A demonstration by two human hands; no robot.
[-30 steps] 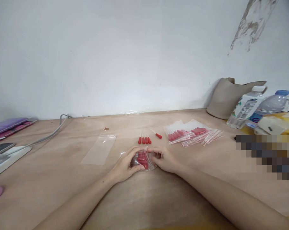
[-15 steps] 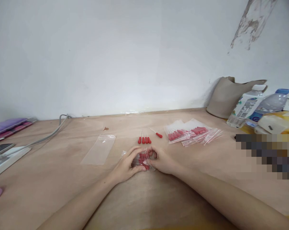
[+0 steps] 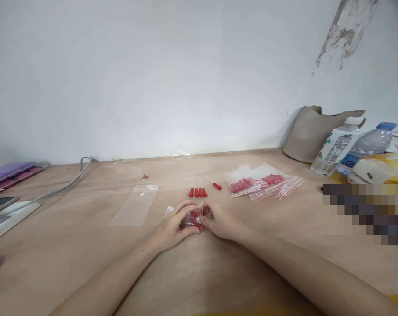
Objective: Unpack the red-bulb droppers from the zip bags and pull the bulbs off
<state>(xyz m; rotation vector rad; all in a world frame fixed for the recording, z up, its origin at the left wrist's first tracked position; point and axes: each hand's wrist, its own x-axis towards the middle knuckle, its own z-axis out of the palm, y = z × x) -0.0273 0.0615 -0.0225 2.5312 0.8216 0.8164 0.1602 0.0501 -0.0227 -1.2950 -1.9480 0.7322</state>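
Between my hands is a clear zip bag point(image 3: 196, 219) with several red-bulbed droppers inside. My left hand point(image 3: 175, 227) curls round the bag's left side, thumb at the near edge and fingers over the far edge. At the right end, my right hand point(image 3: 223, 220) pinches the bag's mouth between thumb and fingers. Part of the bag is hidden by the fingers. Just beyond, several loose droppers point(image 3: 196, 192) with red bulbs and thin clear stems lie side by side. Another dropper point(image 3: 217, 186) lies slanted to their right. A flat zip bag point(image 3: 135, 206) rests left of my left hand.
Filled bags of red-bulbed droppers point(image 3: 256, 182) are piled at right. Farther right stand a grey-brown container point(image 3: 302, 134) and two plastic bottles point(image 3: 340, 145). A grey cable point(image 3: 67, 182), a phone point(image 3: 1, 204) and purple packages point(image 3: 12, 173) are at left. A wall backs the table.
My right fingers have shifted slightly left along the bag's mouth, and the mouth looks more folded over. Both hands keep their hold. The view has shifted a little.
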